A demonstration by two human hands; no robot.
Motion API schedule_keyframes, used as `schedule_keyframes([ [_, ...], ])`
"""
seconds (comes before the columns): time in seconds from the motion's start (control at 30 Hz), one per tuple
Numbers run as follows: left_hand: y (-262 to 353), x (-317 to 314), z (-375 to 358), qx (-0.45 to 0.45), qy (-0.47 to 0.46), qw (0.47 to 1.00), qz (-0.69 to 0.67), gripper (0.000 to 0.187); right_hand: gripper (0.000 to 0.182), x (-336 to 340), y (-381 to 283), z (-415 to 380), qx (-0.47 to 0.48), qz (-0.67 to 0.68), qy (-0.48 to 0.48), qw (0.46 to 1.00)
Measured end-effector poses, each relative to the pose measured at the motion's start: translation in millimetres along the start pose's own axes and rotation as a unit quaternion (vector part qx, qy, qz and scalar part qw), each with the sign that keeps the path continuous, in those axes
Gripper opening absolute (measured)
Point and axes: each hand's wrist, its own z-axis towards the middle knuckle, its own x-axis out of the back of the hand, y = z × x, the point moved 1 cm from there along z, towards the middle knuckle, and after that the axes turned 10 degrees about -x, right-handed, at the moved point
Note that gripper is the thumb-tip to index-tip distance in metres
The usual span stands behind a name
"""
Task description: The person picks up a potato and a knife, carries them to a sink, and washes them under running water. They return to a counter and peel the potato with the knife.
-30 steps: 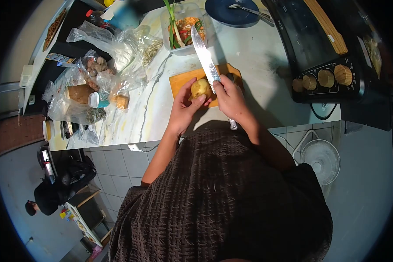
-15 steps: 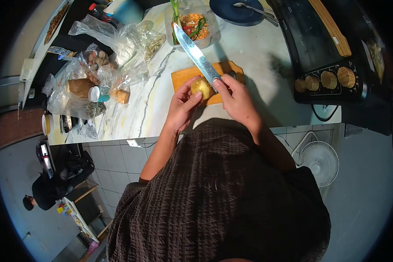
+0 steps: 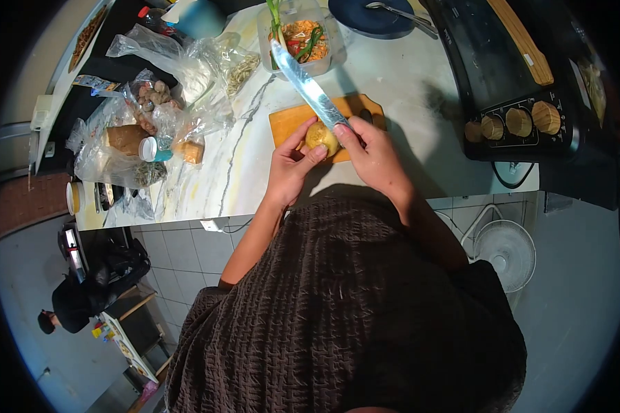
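A yellowish potato (image 3: 322, 138) is held in my left hand (image 3: 291, 167), with the thumb across its near side and the fingers behind it. My right hand (image 3: 377, 155) grips a large knife (image 3: 307, 86) low on its blade, close to the potato; the hand hides the handle. The shiny blade slants up and to the left, its tip over a clear plastic container (image 3: 322, 65) of shredded orange food and green stalks. Both hands hover over the near part of a wooden cutting board (image 3: 287, 124).
Plastic bags of food (image 3: 127, 138) crowd the counter's left side. A dark blue plate (image 3: 372, 17) with cutlery lies at the back. On the right stands a black stove (image 3: 510, 103) with wooden knobs. Below are a fan (image 3: 504, 256) and, at far left, another person (image 3: 76, 303).
The potato has turned in my left hand and sits slightly further right, nearer my right hand; its paler patch shows less. The knife keeps nearly the same slant.
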Motion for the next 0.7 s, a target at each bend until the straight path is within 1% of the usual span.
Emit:
schedule_keyframes([
  [0.07, -4, 5, 0, 0.026, 0.001, 0.999, 0.037, 0.055, 0.028, 5, -2, 4, -0.014, -0.064, -0.037, 0.997],
  [0.1, -6, 5, -1, 0.028, 0.000, 0.999, 0.038, 0.055, 0.028, 4, 1, 5, -0.016, -0.064, -0.036, 0.997],
  [0.17, -5, 2, -2, 0.000, 0.002, 1.000, 0.024, 0.055, 0.028, 0, 5, 8, -0.039, -0.053, -0.018, 0.998],
  [0.27, -7, 9, -3, 0.001, 0.001, 1.000, 0.030, 0.055, 0.028, 0, -6, -1, -0.013, -0.065, -0.035, 0.997],
  [0.4, -10, 12, -4, -0.008, -0.009, 0.999, 0.038, 0.055, 0.028, -2, -2, 5, -0.043, -0.073, -0.021, 0.996],
  [0.47, -11, 15, -5, 0.014, 0.003, 0.999, 0.029, 0.055, 0.028, -3, -3, 2, 0.001, -0.062, -0.039, 0.997],
  [0.5, -11, 17, -4, 0.015, 0.004, 0.999, 0.029, 0.055, 0.028, -4, -2, 5, -0.001, -0.061, -0.040, 0.997],
  [0.57, -6, 15, -5, -0.027, -0.022, 0.998, 0.046, 0.054, 0.027, -4, 2, 9, -0.045, -0.071, -0.040, 0.996],
  [0.7, -8, 16, -2, -0.021, -0.015, 0.999, 0.044, 0.053, 0.028, -2, -1, 9, -0.050, -0.079, -0.055, 0.994],
])
